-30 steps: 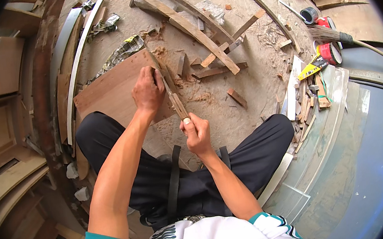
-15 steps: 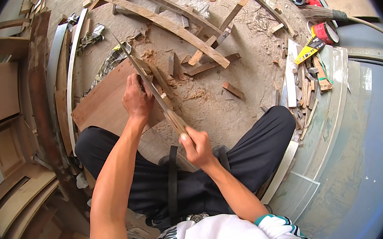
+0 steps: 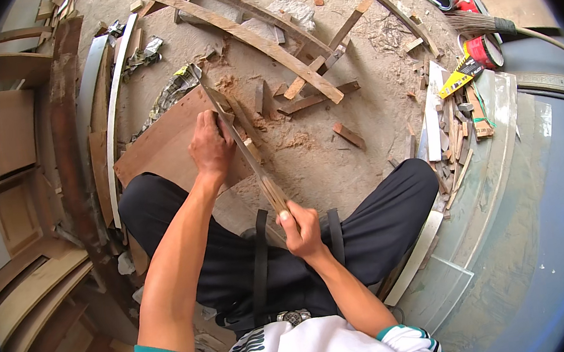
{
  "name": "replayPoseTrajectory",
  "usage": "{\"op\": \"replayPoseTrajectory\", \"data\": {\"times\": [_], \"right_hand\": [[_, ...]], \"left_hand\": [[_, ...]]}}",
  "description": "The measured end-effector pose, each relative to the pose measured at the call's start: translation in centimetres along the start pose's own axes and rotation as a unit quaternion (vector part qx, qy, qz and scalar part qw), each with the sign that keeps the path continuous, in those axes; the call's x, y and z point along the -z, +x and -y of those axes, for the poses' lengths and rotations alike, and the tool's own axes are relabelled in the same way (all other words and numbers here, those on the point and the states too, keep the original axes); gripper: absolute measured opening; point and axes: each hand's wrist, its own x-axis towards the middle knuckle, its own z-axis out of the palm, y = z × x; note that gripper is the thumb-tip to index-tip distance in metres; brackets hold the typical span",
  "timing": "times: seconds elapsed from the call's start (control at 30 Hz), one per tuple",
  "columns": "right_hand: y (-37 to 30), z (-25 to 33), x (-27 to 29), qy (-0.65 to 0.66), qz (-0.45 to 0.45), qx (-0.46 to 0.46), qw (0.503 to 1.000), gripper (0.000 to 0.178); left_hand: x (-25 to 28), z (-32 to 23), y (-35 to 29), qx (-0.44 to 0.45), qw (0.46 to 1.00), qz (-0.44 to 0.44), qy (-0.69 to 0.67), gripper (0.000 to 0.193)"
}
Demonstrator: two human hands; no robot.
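My right hand [image 3: 301, 230] is wrapped around the wooden handle of a handsaw [image 3: 273, 195], between my knees. The saw's narrow blade slants up and left from it, past the fingers of my left hand. My left hand [image 3: 212, 147] is closed at the edge of a flat reddish-brown wooden board [image 3: 158, 137], fingers curled close beside the blade; its thumb is hidden. A strip of wood [image 3: 238, 115] lies along the blade's right side. Sawdust [image 3: 285, 141] is scattered on the floor to the right of the saw.
Long timber strips [image 3: 246, 35] lie crossed ahead on the concrete floor. An offcut [image 3: 348, 136] rests right of the sawdust. On the right are a scrap pile [image 3: 456, 130], a yellow-sleeved tool [image 3: 460, 73], a broom [image 3: 479, 21] and glass sheets [image 3: 479, 224]. Wooden panels [image 3: 13, 135] stand left.
The saw has been drawn back toward my body, its tip now nearer my left hand. My right hand has moved down and slightly right; my left hand stays at the board.
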Motion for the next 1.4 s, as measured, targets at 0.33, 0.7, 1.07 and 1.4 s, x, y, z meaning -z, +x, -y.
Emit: {"op": "replayPoseTrajectory", "data": {"times": [0.33,0.7,1.07,1.4], "right_hand": [[-1.7,0.9,1.1,-0.014,-0.001,0.003,1.0,0.032],[-2.8,0.2,1.3,-0.013,0.009,-0.024,1.0,0.031],[3.2,-0.5,-1.2,0.152,0.04,-0.147,0.976,0.034],[5.0,2.7,-1.9,-0.087,-0.018,-0.13,0.988,0.054]], "left_hand": [[0.0,0.1,0.0,-0.008,1.0,0.003,0.008,0.011],[0.1,0.1,-0.1,-0.014,1.0,-0.01,0.015,0.011],[0.1,-0.4,-0.1,-0.003,1.0,-0.008,-0.007,0.015],[0.3,-0.8,0.0,-0.008,1.0,0.0,0.008,0.012]]}}
